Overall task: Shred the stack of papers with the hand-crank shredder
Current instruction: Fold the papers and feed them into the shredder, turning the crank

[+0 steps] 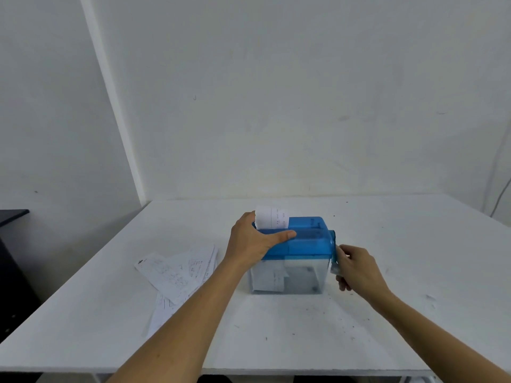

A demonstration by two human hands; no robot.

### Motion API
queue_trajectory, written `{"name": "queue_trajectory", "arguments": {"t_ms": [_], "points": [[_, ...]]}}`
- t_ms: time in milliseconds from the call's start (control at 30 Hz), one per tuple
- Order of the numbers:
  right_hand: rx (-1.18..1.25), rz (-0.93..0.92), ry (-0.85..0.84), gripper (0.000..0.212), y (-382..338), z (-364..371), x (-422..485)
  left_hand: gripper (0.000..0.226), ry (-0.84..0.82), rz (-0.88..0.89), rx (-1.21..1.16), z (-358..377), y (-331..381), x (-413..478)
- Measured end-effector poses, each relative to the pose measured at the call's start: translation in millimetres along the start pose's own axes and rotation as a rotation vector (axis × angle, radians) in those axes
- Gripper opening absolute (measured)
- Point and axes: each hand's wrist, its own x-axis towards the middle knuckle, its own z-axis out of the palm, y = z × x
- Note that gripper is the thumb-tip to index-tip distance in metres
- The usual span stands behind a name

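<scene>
you are looking down at a white table (276,327) that fills the lower half of the view, pushed up against a pale wall (304,92). its surface is scuffed with small dark specks, mostly on the near right. at the far left edge a dark piece of furniture (11,272) stands beside the table.

in the middle of the table sits the hand-crank shredder (301,244): a translucent blue top on a clear bin (304,277). through the bin wall you can see pale paper pieces lying inside, though how much is there is hard to tell through the hazy plastic.

to the left of the shredder, well apart from it, the stack of papers (177,275) lies fanned out flat on the table, printed sheets overlapping one another, with your left forearm crossing over its near corner.

your left hand (254,241) rests on the left end of the blue top, palm down, thumb stretched along the front edge and the fingers wrapped over the far side, pressing on the lid. just past those fingers a single printed sheet (272,217) stands upright out of the slot, its top edge curled.

your right hand (356,268) is at the right side of the shredder, fingers curled closed around the crank handle (334,258), which hangs down from the blue hub at the top right corner.
</scene>
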Motion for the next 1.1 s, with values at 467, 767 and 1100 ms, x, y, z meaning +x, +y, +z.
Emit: {"name": "queue_trajectory", "arguments": {"t_ms": [467, 767, 1100], "points": [[-0.039, -0.370, -0.095, 0.016, -72.4, -72.5, 32.8, 0.072, -0.021, 0.006, 0.018, -3.5, 0.3, 3.0], [0.185, -0.086, -0.161, 0.020, -32.2, -17.8, 94.5, 0.078, -0.030, 0.001, 0.009, -2.1, -2.5, 6.0], [0.081, 0.096, -0.012, 0.046, 20.3, 11.5, 27.3, 0.078, -0.029, 0.017, -0.021, -2.2, -0.3, 3.1]]}}
